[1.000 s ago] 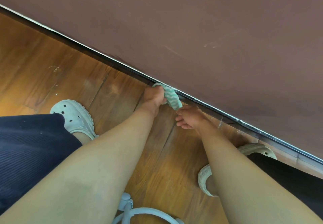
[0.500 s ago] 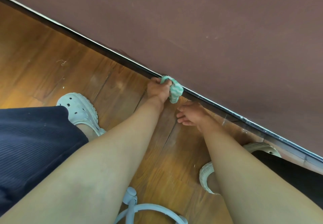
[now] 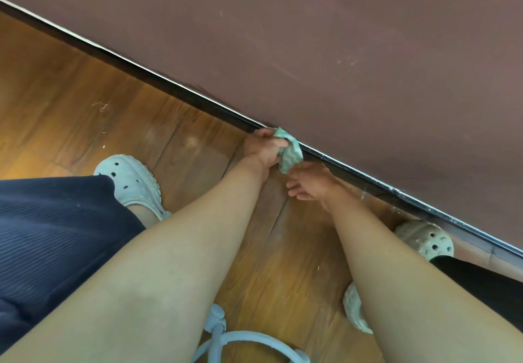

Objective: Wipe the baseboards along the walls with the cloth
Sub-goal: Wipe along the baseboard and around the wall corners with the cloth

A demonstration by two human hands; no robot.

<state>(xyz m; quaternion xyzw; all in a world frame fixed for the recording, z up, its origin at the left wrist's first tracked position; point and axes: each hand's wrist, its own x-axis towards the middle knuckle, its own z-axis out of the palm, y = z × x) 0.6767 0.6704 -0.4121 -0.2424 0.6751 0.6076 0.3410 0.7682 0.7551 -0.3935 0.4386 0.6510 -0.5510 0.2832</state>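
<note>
Fingers [image 3: 267,135] of the left hand [image 3: 264,150] are curled round a bunched green-and-white cloth [image 3: 290,153], gripping it and pressing it against the baseboard [image 3: 169,92]. The cloth is longer than it is wide: its upper end lies at the pale top edge of the baseboard, its lower end points down toward the floor [image 3: 70,79]. The right hand [image 3: 310,183] lies just beside that lower end, fingers loosely spread and holding nothing; whether it touches the cloth cannot be told. The baseboard is a dark strip that runs diagonally from upper left to lower right, between a maroon wall [image 3: 339,37] above and glossy wooden floorboards below. A short thread [image 3: 100,106] lies on the floor, well apart from the hands. Both forearms reach in from the lower edge. A pale clog [image 3: 133,181] shows beside a dark blue ribbed garment [image 3: 42,221] at left, and a second clog [image 3: 424,241] sits close to the baseboard at right. A pale blue ring-shaped frame [image 3: 246,343] is visible at the bottom edge.
</note>
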